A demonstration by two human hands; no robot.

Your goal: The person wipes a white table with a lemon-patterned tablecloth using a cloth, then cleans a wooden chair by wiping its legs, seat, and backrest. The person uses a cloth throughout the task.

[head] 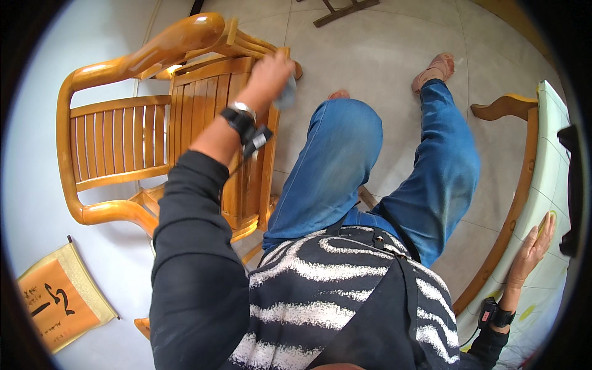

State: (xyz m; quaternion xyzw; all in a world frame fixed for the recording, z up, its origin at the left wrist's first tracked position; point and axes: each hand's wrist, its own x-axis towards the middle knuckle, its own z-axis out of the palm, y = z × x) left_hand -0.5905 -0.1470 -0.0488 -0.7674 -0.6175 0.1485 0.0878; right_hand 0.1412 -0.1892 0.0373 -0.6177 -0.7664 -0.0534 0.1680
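Observation:
My left hand [274, 71] grips a grey-blue cloth [286, 94] at the far side of a varnished wooden armchair [203, 101]. The cloth hangs below my fingers, beside the chair's slatted seat and near the far armrest [185, 37]. Some motion blur softens this hand and the cloth. Over at the right, my right hand [534, 249] rests flat with nothing in it. It lies on a pale green patterned cover [522, 277] over a wooden-framed piece of furniture [513, 203]. Both wrists wear black straps with small devices.
A hanging scroll [64, 296] with brush writing is on the white wall at the lower left. Grey floor tiles [393, 46] lie around my feet. A dark wooden furniture base [344, 11] stands at the top. A dark object [571, 189] sits at the right rim.

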